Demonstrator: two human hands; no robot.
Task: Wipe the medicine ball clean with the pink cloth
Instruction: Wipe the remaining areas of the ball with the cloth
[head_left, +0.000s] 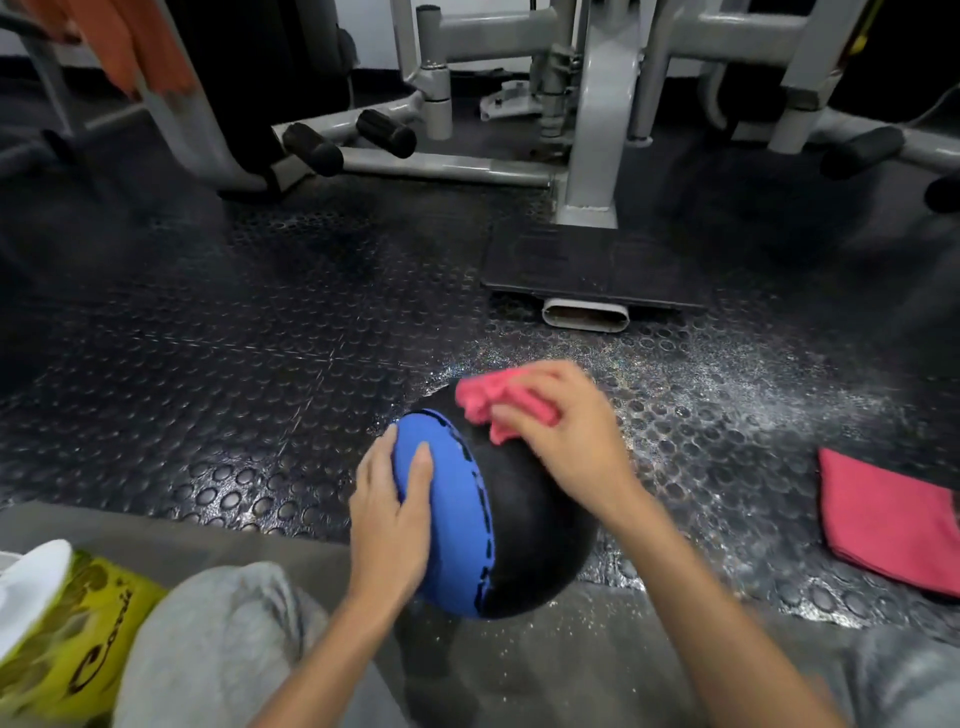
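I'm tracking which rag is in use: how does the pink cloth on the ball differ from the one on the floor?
The pink cloth is bunched in the right hand against the medicine ball; the floor cloth lies folded flat, untouched. The pink cloth looks lighter, the floor cloth a deeper red-pink. Both are plain pinkish fabric.

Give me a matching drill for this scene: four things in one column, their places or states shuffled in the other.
1 left hand
2 right hand
3 folded cloth
4 yellow bag

A flat on the floor, right side
B grips the pink cloth on the medicine ball
C rests on the ball's blue side
D bottom-left corner

Pairs: 1-C, 2-B, 3-A, 4-D
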